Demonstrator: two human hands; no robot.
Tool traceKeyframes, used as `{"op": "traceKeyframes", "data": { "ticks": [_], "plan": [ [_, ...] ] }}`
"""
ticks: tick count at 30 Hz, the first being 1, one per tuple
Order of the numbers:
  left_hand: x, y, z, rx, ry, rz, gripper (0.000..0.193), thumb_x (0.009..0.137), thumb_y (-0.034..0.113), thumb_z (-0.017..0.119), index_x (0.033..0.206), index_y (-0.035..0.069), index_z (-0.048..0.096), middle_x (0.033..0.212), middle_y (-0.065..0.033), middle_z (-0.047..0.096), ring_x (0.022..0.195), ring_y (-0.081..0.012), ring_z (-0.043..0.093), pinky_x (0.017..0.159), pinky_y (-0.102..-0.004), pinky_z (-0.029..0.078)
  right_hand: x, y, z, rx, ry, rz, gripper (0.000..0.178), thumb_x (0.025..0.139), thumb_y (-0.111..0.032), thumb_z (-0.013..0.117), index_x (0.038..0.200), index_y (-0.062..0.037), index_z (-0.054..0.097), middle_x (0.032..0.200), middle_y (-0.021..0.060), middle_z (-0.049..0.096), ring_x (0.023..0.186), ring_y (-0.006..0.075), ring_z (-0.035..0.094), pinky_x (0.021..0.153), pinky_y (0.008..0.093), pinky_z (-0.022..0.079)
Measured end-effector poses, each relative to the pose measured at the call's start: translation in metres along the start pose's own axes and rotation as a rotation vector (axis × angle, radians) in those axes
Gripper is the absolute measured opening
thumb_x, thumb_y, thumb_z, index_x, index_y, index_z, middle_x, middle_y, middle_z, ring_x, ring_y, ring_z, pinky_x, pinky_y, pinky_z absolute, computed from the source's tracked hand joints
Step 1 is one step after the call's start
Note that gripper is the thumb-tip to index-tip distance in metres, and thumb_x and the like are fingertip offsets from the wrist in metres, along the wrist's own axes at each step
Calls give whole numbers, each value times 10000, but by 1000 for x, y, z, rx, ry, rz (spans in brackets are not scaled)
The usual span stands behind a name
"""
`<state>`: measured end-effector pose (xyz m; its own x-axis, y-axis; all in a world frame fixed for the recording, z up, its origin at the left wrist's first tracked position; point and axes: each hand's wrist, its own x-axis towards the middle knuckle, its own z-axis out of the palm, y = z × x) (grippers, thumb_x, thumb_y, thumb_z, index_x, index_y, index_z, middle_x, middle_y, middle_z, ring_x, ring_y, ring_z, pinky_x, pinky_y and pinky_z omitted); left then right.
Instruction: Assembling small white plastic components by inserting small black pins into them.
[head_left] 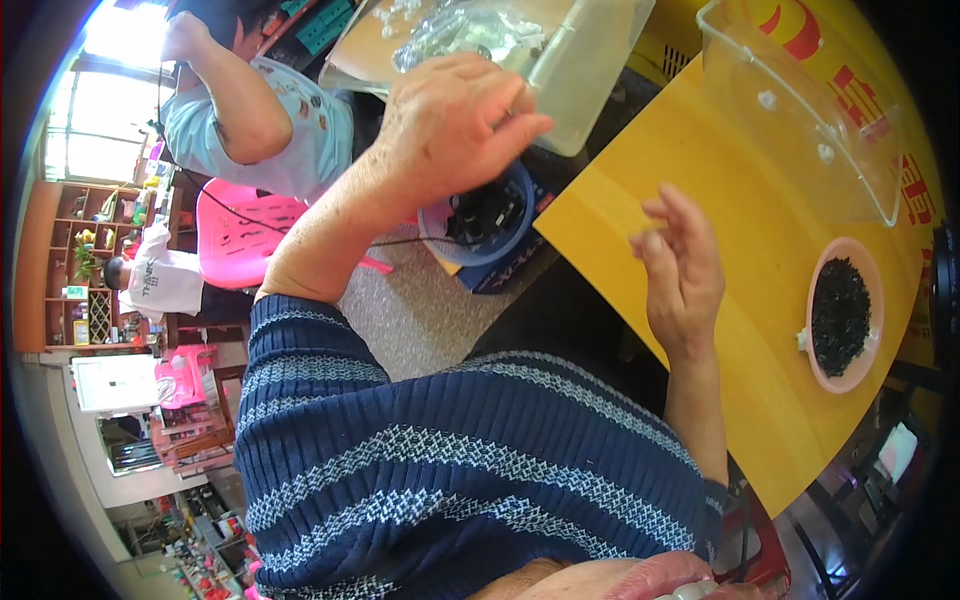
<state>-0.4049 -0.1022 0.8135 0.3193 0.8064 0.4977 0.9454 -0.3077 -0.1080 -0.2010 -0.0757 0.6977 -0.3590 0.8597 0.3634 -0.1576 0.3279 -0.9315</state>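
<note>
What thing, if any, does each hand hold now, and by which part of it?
The right hand shows nothing held. For the left hand, it cannot be told: the inside of its grip is hidden.

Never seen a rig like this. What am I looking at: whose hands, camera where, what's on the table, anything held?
No machine here: these are one person's bare hands. The only picture comes from a wide fisheye camera on that person's head, looking down, so straight edges bend and their striped sweater fills the bottom. The left hand appears in front of a translucent tub containing clear pieces. The right hand is raised near the yellow table, fingers bent. On the table are a pink bowl of small black pieces and a clear plastic box. Whether either hand pinches something small, I can't tell.
</note>
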Motion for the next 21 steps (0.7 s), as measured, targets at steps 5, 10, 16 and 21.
{"op": "traceKeyframes", "data": {
  "ticks": [5,10,16,21],
  "plan": [
    [-24,37,7,-130,-94,52,180,610,154,667,588,66,512,536,-50,465,512,-223,496,453,-314,388,19,-26,15,86,-118,-43,382,792,-126,533,1157,-76,434,825,88,551,610,133,516,604,232,434],
    [-38,65,8,-96,-197,45,168,646,221,601,584,93,511,560,-15,487,599,-190,527,540,-300,415,16,-33,14,-133,-304,-64,334,800,-318,529,1047,-94,509,636,103,538,583,187,551,572,255,435],
    [-49,86,15,-250,-284,225,224,613,229,648,693,60,524,660,-32,511,647,-186,519,548,-300,408,-3,-32,0,-373,-207,-250,186,755,-228,570,670,-69,523,530,95,482,471,241,495,449,304,392],
    [11,40,-3,-779,-797,-286,351,731,281,589,990,49,541,858,-91,564,816,-187,548,690,-296,430,-17,-26,-17,-473,-195,-263,124,708,-125,580,621,-64,517,516,95,470,454,232,478,436,296,383]
  ]
}}
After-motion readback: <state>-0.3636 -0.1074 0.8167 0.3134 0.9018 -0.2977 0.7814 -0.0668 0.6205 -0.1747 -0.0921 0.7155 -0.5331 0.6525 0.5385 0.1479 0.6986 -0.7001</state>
